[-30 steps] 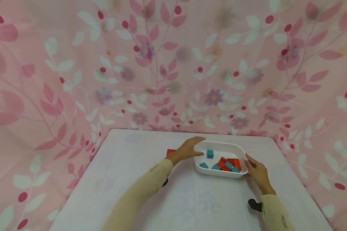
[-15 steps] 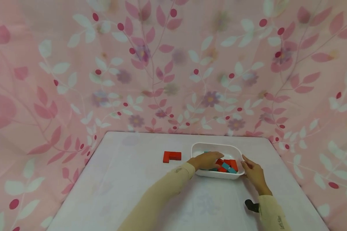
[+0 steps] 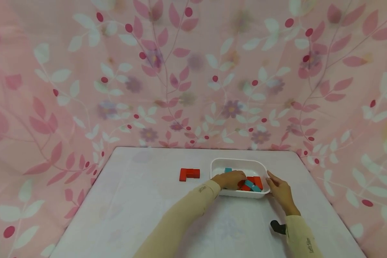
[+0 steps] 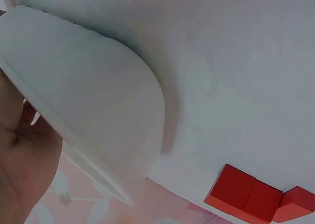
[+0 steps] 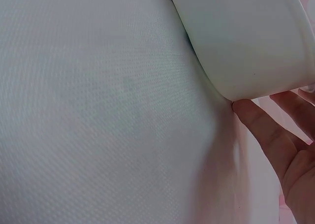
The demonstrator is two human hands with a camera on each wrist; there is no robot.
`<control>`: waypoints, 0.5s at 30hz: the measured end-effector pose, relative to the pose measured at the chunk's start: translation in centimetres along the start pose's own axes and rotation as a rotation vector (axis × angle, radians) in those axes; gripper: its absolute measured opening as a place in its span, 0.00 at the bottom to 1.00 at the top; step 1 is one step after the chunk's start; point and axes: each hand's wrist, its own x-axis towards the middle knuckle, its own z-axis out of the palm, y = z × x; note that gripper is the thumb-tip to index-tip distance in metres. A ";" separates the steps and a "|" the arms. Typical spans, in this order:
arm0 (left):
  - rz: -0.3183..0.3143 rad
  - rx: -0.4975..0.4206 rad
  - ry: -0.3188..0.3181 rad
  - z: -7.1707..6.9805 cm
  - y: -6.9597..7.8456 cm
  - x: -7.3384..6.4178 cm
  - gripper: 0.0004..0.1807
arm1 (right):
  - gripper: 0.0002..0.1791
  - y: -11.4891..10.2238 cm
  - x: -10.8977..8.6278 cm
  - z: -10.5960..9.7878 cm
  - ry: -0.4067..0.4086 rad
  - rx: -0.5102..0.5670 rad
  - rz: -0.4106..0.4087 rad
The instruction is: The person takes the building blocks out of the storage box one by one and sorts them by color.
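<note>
A white plastic tray point(image 3: 245, 194) holds several red and teal toy blocks. My left hand point(image 3: 232, 180) reaches into its left half, fingers curled on a red block point(image 3: 241, 184) that they mostly hide. In the left wrist view, a bit of red shows between the fingers of the left hand point(image 4: 27, 160), behind the tray wall point(image 4: 98, 96). At the tray's right end, my right hand point(image 3: 281, 191) holds the rim and outer wall. From the right wrist, one fingertip point(image 5: 241, 106) touches the tray's lower edge.
To the left of the tray, red blocks point(image 3: 189, 174) lie on the table in an L shape. A teal block point(image 3: 228, 170) stands at the tray's back left. The white-covered table point(image 3: 142, 200) ends at a pink floral curtain point(image 3: 193, 89).
My left hand has moved from above the tray's left edge down into it, and its fingers have closed on a red block. The right hand stays at the tray's right end.
</note>
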 end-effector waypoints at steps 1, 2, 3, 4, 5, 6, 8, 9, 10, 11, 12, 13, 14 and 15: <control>-0.013 0.000 0.007 -0.1 0.0 -0.1 0.27 | 0.31 0.0 0.0 0.0 0.002 -0.004 -0.005; -0.035 -0.007 0.011 -0.1 -0.1 -0.2 0.27 | 0.31 -0.1 0.0 0.0 0.003 -0.009 -0.006; -0.058 -0.014 0.017 -0.2 -0.1 -0.4 0.28 | 0.31 -0.1 0.0 0.1 0.001 -0.016 -0.008; -0.082 -0.022 0.025 -0.3 -0.2 -0.6 0.29 | 0.31 -0.2 0.0 0.1 0.002 -0.020 -0.007; -0.103 -0.031 0.032 -0.3 -0.4 -0.7 0.30 | 0.31 -0.2 0.1 0.1 0.001 -0.023 -0.006; -0.119 -0.044 0.040 -0.3 -0.5 -0.9 0.31 | 0.31 -0.3 0.0 0.1 0.001 -0.024 -0.006; -0.142 -0.074 0.054 -0.2 -0.9 -1.2 0.32 | 0.31 -0.4 0.0 0.1 -0.001 -0.027 0.000; -0.141 -0.087 0.064 0.0 -1.2 -1.4 0.33 | 0.31 -0.4 0.0 0.1 0.000 -0.026 0.001; -0.136 -0.104 0.075 0.2 -1.4 -1.5 0.33 | 0.31 -0.4 0.0 0.1 0.000 -0.024 0.001; -0.126 -0.116 0.083 0.4 -1.7 -1.5 0.33 | 0.31 -0.4 0.0 0.1 -0.002 -0.025 0.002; -0.115 -0.134 0.090 0.6 -1.9 -1.6 0.33 | 0.31 -0.3 0.0 0.1 -0.003 -0.028 0.002; -0.110 -0.151 0.097 0.9 -2.0 -1.6 0.33 | 0.31 -0.3 -0.1 0.1 -0.003 -0.035 0.003; -0.100 -0.161 0.107 1.1 -2.2 -1.6 0.32 | 0.31 -0.1 -0.1 0.0 -0.003 -0.040 0.001; -0.092 -0.169 0.114 1.3 -2.3 -1.6 0.32 | 0.31 -0.1 -0.1 0.0 -0.006 -0.041 0.002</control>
